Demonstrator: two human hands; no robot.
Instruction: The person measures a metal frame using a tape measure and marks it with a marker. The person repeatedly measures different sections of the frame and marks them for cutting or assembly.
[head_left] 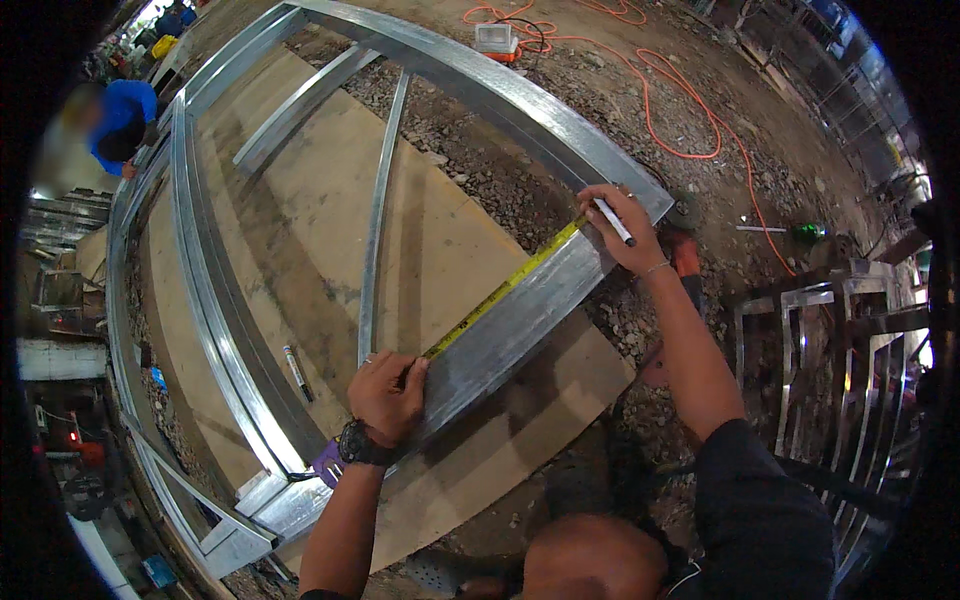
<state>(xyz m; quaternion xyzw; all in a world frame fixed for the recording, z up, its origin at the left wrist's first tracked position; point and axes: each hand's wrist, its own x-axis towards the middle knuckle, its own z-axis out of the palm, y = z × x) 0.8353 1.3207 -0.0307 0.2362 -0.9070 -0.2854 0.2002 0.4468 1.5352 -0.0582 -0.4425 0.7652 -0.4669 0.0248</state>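
A yellow tape measure (505, 287) is stretched along a wide galvanized steel channel (520, 330), the near side of a large metal frame. My left hand (385, 398), a watch at its wrist, is closed on the tape's near-left end, with thumb and fingers pressed at the channel's edge. At the far right corner of the frame, my right hand (622, 232) pinches the tape's other end against the metal. A white marker pen with a dark tip (612, 222) is held in the same hand. The tape's case is not distinguishable.
Brown board (440, 250) lies under the frame, with a second marker (297, 373) on it. A purple tool (328, 462) sits by my left wrist. Orange cord (690, 155) and a work light (495, 40) are on gravel. A person in blue (125, 115) is far left. Metal racks (840, 350) stand right.
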